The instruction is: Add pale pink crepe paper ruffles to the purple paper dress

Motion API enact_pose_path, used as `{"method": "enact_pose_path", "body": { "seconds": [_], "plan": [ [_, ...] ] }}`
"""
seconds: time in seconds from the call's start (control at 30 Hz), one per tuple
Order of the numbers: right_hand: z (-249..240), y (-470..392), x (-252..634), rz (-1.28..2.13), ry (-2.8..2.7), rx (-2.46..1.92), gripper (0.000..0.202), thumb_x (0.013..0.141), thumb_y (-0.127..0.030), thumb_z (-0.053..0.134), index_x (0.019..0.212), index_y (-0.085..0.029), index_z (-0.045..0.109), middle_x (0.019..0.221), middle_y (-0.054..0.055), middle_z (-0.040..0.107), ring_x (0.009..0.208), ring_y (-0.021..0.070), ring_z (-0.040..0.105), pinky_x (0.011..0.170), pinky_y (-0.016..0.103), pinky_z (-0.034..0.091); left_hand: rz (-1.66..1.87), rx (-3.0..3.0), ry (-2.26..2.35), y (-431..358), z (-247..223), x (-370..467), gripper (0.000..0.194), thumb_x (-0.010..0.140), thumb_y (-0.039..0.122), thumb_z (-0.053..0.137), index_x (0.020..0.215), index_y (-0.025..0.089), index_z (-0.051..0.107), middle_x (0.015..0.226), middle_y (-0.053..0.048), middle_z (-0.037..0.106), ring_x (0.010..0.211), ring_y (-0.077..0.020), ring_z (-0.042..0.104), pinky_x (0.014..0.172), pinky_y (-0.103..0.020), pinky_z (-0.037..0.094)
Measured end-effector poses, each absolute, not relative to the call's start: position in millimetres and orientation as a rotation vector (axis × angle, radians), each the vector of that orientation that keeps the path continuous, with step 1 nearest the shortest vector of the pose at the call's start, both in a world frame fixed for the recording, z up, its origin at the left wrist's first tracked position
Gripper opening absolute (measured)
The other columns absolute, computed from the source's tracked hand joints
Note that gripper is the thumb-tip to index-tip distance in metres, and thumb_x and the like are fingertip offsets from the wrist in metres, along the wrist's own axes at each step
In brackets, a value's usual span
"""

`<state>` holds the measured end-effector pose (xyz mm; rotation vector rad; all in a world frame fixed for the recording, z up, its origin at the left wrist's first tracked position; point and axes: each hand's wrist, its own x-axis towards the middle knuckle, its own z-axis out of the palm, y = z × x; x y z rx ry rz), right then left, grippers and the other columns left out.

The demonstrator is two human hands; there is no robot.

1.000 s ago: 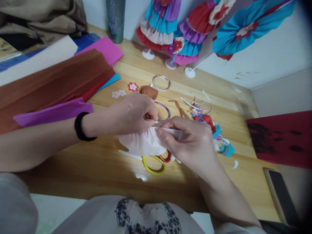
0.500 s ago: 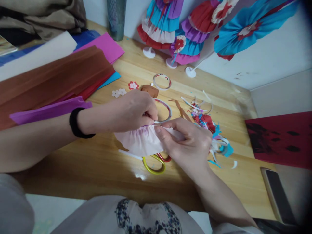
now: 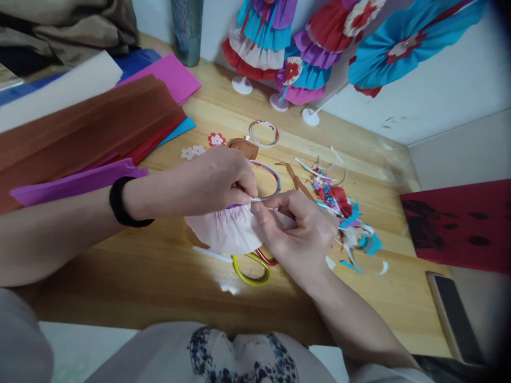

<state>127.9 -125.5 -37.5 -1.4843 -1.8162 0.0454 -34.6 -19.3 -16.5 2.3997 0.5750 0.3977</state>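
Both hands pinch the pale pink crepe paper (image 3: 223, 231): left hand (image 3: 215, 183) and right hand (image 3: 305, 234) meet at its gathered top edge. Scissors (image 3: 251, 266) lie under it, maybe touching.

I see a piece of pale pink crepe paper (image 3: 223, 231) just left of the frame's centre, gathered into ruffled pleats along its top edge and fanning out below into a rounded skirt shape. It hangs slightly above the wooden tabletop, its lower edge overlapping the handles of scissors beneath. The gathered top edge is pinched from both sides. A thin white strip (image 3: 279, 211) runs off its upper right corner toward centre-right.
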Motion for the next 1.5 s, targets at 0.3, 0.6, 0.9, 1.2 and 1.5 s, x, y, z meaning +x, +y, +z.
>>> {"method": "enact_pose_path", "body": {
  "seconds": [0.3,0.6,0.9,1.2,1.5],
  "plan": [
    [-41.7,-124.6,126.0,0.049,-1.784,-1.435,0.021,0.083,-0.018,0.068,0.069,-0.023,0.053,0.054,-0.005,0.051,0.044,0.0091,0.048,0.041,0.025,0.033,0.374,2.437,0.596,-18.7,-16.8,-34.5,0.021,0.084,0.017,0.062,0.069,0.014,0.077,0.063,0.005,0.064,0.063,-0.0058,0.047,0.058,-0.02,0.028],
    [-41.6,-127.1,124.4,0.005,-1.804,-1.414,0.023,0.082,-0.015,0.068,0.069,-0.024,0.051,0.052,-0.006,0.048,0.044,0.0087,0.046,0.041,0.025,0.032,0.258,2.479,0.63,-19.0,-11.8,-34.8,0.02,0.082,0.017,0.062,0.068,0.016,0.077,0.065,0.004,0.067,0.063,-0.0067,0.049,0.058,-0.021,0.029],
    [-39.9,-125.2,126.0,0.006,-1.845,-1.401,0.023,0.083,-0.017,0.066,0.069,-0.022,0.05,0.056,-0.004,0.052,0.05,0.0101,0.052,0.044,0.024,0.036,0.137,2.563,0.683,-20.2,-9.4,-30.5,0.023,0.083,0.023,0.06,0.068,0.013,0.075,0.062,0.006,0.06,0.063,-0.0038,0.046,0.06,-0.019,0.027],
    [-38.8,-137.4,130.9,0.068,-1.908,-1.454,0.01,0.087,-0.019,0.066,0.079,-0.022,0.061,0.066,0.0,0.065,0.053,0.0116,0.058,0.047,0.025,0.043,0.232,2.591,0.653,-18.4,-11.0,-34.5,0.032,0.087,0.016,0.054,0.055,0.011,0.059,0.056,0.007,0.049,0.058,-0.0041,0.036,0.058,-0.022,0.022],
    [-36.6,-138.6,128.7,0.109,-1.921,-1.444,0.006,0.088,-0.019,0.064,0.084,-0.024,0.065,0.067,0.002,0.066,0.052,0.0137,0.057,0.046,0.027,0.044,0.219,2.596,0.673,-18.6,-9.6,-35.5,0.035,0.087,0.018,0.053,0.053,0.011,0.058,0.054,0.005,0.044,0.057,-0.0057,0.033,0.056,-0.023,0.022]
  ]
}}
